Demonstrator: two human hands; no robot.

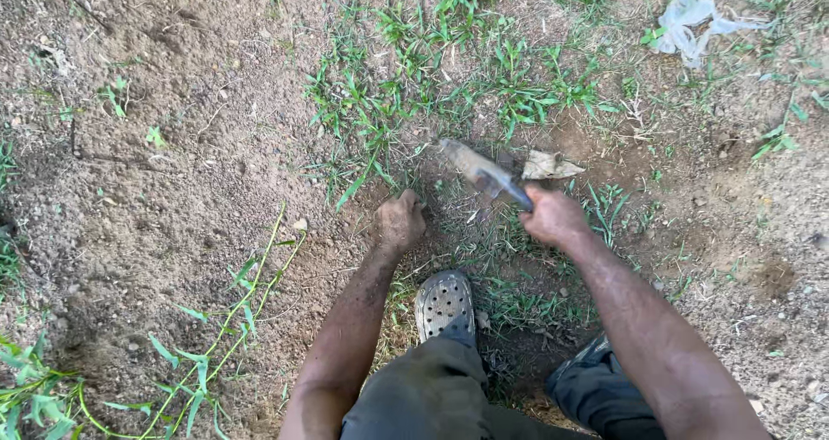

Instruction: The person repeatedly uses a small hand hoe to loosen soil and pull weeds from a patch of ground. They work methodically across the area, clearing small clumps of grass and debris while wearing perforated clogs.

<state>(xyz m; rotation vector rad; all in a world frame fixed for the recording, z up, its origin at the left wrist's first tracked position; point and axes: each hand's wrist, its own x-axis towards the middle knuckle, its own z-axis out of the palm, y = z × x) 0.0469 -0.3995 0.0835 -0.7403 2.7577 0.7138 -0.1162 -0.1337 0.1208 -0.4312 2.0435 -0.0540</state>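
Seen from above, the right hand [553,217] grips the handle of a blade [484,174] whose tip points into the grass patch [406,94]. The left hand [400,220], closed in a fist on grass stems, rests at the patch's near edge, just left of the blade. A perforated shoe [444,303] stands on the soil [164,172] just below the patch.

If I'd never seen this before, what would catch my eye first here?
Probably the right hand at centre, gripping a blurred, dirt-caked blade over the grass patch. Beside it the left hand is fisted down among grass at the soil. Below them sits a perforated grey clog, and a scrap of clear plastic lies top right.
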